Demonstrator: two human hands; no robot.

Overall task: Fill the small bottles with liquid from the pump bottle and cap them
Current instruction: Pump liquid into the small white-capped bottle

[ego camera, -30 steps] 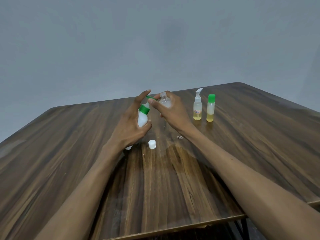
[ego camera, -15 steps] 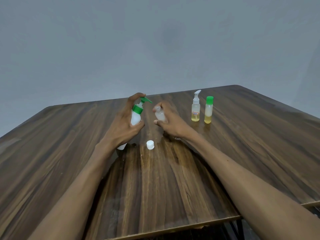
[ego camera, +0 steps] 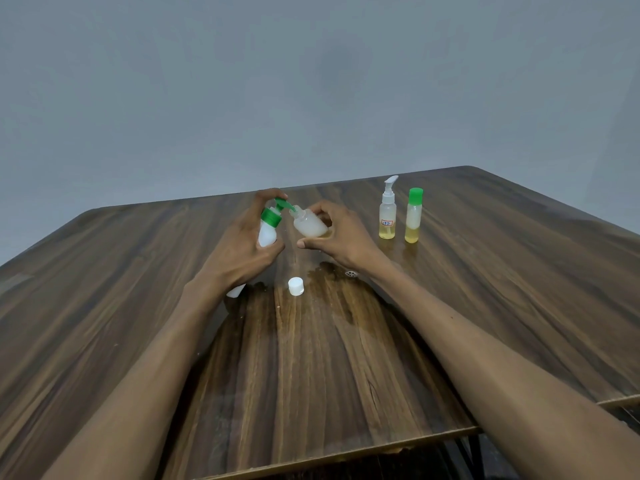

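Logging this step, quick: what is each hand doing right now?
Left hand: grips the pump bottle, finger on the pump head.
Right hand: holds the small bottle tilted at the nozzle.

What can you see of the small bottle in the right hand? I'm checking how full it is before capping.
The small bottle is a short, round-shouldered container of translucent, frosted-looking plastic. It is uncapped and tilted, its open neck pointing up and left to meet the green nozzle of the pump bottle. The right hand holds it above the table, fingers curled behind it and the thumb below. Whitish liquid seems to fill much of the body, though the exact level is hard to read. A white cap lies loose on the table below.
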